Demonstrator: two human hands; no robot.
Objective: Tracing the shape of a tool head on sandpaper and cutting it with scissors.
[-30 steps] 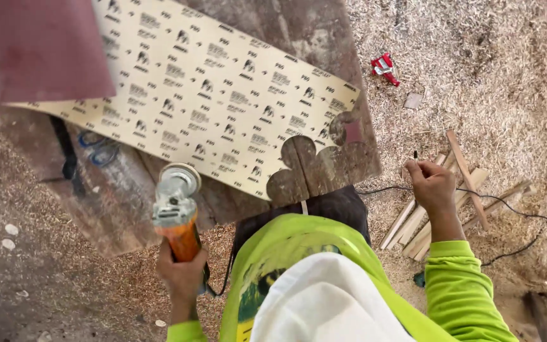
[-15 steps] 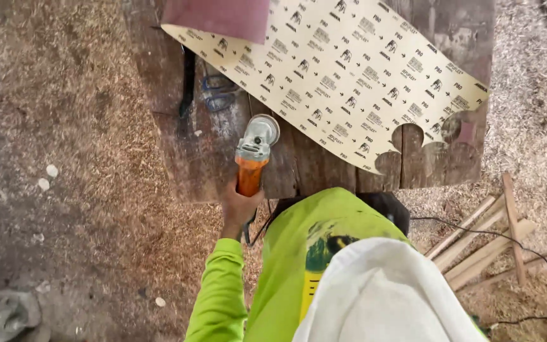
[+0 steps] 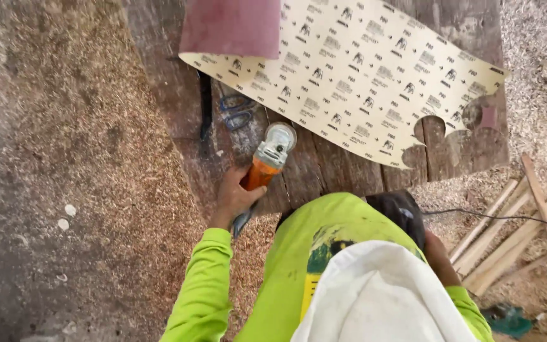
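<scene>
L hand – orange grinder, rough bench

Even, bright daylight, no hard shadows. Pale printed backing of the sandpaper sheet nearly washes out. Sawdust-covered ground soft toward left edge, possibly motion blur. Slight wide-angle bend at corners.

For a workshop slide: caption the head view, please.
Left hand grips an orange angle grinder on a wooden bench beside a sandpaper sheet.
</scene>
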